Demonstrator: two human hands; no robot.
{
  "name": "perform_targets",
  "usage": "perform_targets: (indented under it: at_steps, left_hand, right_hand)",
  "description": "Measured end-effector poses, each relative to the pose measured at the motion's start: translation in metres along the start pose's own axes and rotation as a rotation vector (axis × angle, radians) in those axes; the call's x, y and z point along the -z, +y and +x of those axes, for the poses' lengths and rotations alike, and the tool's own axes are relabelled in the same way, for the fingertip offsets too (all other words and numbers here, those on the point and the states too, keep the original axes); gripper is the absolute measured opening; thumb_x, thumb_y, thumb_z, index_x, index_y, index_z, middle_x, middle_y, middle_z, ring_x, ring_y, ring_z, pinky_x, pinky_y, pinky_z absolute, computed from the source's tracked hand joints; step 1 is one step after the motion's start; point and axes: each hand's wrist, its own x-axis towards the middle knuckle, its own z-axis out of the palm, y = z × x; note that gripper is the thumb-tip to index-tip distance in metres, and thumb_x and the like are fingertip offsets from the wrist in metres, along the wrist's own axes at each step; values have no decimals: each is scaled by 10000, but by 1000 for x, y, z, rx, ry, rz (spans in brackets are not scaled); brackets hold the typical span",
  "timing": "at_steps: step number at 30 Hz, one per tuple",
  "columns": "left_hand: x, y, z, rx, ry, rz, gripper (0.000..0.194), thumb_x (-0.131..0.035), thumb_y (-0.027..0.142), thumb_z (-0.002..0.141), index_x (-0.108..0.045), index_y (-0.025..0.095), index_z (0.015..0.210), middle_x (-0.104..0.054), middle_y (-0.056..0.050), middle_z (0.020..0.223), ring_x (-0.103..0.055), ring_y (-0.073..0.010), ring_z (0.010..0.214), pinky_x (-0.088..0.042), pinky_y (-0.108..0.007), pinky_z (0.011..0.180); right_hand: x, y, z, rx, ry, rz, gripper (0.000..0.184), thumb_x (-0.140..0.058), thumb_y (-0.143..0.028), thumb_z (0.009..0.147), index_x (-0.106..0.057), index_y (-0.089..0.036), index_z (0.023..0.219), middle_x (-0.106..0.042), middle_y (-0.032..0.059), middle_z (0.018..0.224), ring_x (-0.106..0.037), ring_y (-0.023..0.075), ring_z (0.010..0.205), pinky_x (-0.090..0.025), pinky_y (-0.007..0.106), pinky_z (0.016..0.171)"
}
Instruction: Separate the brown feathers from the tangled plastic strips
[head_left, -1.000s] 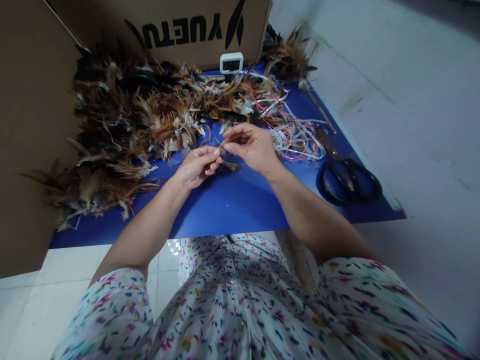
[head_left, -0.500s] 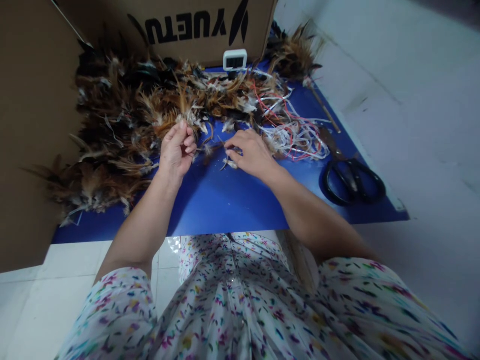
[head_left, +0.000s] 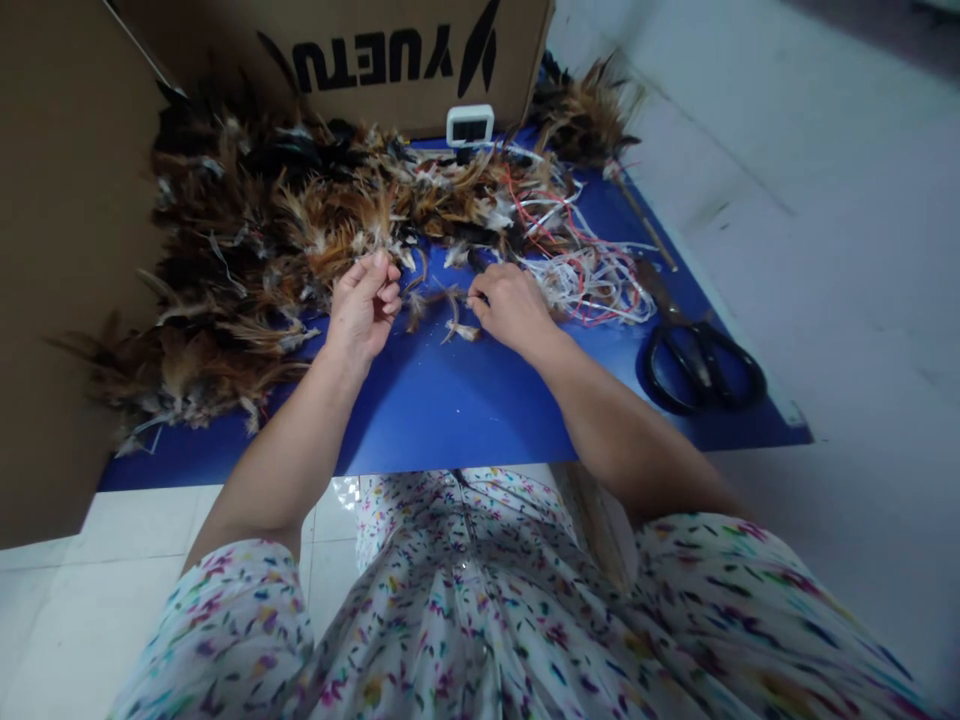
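Note:
A long pile of brown and black feathers (head_left: 330, 215) covers the back and left of the blue tabletop (head_left: 450, 410). At the pile's front edge my left hand (head_left: 367, 300) is closed, thumb against the curled fingers; what it pinches, if anything, is too small to make out. My right hand (head_left: 510, 305) is closed in a pinch, palm down, with the wispy end of a thin brown feather (head_left: 450, 293) at its fingertips. Just below lies a small pale-based feather (head_left: 463, 331). White and red strings (head_left: 596, 280) lie tangled to the right of that hand.
Black-handled scissors (head_left: 701, 365) lie at the right. A feather duster (head_left: 592, 120) with a thin stick rests at the back right edge. A small white digital timer (head_left: 470, 125) stands before a cardboard box (head_left: 375, 90); a cardboard panel (head_left: 60, 300) borders the left.
Both hands have shifted slightly to the right. The right fingers, which were a little apart over the loose feathers, have closed together and drawn away from the small pale-based feather.

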Motion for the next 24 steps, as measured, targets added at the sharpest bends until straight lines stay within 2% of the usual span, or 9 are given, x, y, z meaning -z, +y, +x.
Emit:
perform_targets:
  at_steps: [4, 7, 9, 14, 19, 24]
  left_hand:
    - [-1, -2, -2, 13, -21, 24, 280, -813, 223, 801, -558, 173, 700, -585, 71, 590, -420, 2, 407, -300, -114, 373]
    - [-2, -3, -4, 32, -20, 44, 264, -790, 208, 822, -558, 174, 699, -593, 68, 599, -419, 2, 414, -307, -114, 383]
    - [-3, -4, -5, 43, -29, 51, 255, -788, 202, 821, -564, 173, 702, -593, 67, 603, -419, 2, 416, -304, -117, 387]
    - [-4, -7, -8, 60, -52, 69, 254, -796, 201, 811, -566, 170, 708, -581, 68, 601, -423, -2, 420, -303, -122, 397]
    - [-5, -11, -10, 74, -67, 89, 256, -791, 208, 818, -560, 166, 716, -588, 63, 614, -430, -5, 430, -303, -123, 402]
    - [-6, -17, -12, 125, -117, 64, 242, -777, 197, 829, -565, 155, 721, -589, 56, 620, -431, -7, 434, -294, -122, 400]
  right_hand:
    - [0, 11, 7, -62, 126, 266, 134, -587, -166, 867, -719, -174, 842, -718, 90, 909, -638, 219, 861, -494, 384, 852]
    - [-1, 18, 11, -164, 234, 531, 55, -661, -205, 800, -671, -189, 749, -661, 21, 714, -588, 166, 682, -493, 343, 724]
    - [-1, 19, 13, -214, 261, 708, 77, -689, -223, 770, -640, -197, 717, -610, -14, 618, -555, 141, 602, -475, 310, 635]
    - [6, 12, 11, -269, 188, 1078, 194, -780, -246, 722, -592, -207, 753, -600, -40, 575, -560, 101, 531, -433, 235, 500]
    - [15, 6, 8, -325, 121, 1233, 290, -822, -217, 688, -582, -209, 850, -667, -33, 677, -623, 98, 595, -467, 207, 511]
    - [17, -1, 6, -290, 76, 1332, 307, -837, -297, 695, -564, -202, 800, -698, -5, 755, -662, 105, 665, -507, 202, 543]
